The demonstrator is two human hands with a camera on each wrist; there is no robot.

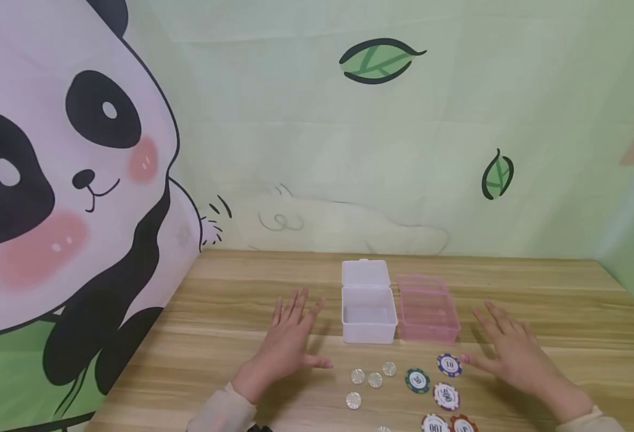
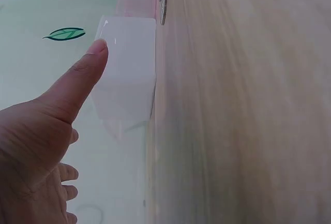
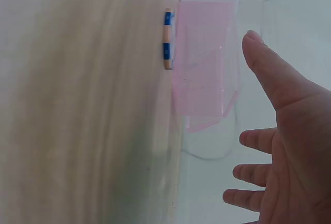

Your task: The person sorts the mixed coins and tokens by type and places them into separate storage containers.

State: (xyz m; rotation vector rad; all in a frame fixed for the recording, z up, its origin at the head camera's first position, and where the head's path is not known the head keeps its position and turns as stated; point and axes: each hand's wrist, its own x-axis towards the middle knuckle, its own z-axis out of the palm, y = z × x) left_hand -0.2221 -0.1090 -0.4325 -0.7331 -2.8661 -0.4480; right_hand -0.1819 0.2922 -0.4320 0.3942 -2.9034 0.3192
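Hovering flat with fingers spread, the left hand (image 1: pixel 290 342) and right hand (image 1: pixel 511 351) flank the open white box (image 1: pixel 367 315) and pink box (image 1: pixel 427 315), apparently just above the wooden table (image 1: pixel 214 336), near scattered poker chips (image 1: pixel 446 396).

Both hands out in front, palms down, fingers straight and slightly spread, holding nothing. Left hand (image 1: pixel 290 342) angled forward and slightly right, thumb stuck out to right; wrist and pale sleeve cuff at lower frame edge. Right hand (image 1: pixel 511 354) angled forward and slightly left, thumb out to left, forearm running off lower right corner. Hands well apart. Wrist views: each thumb extended, other fingers loosely straight, palms bare.
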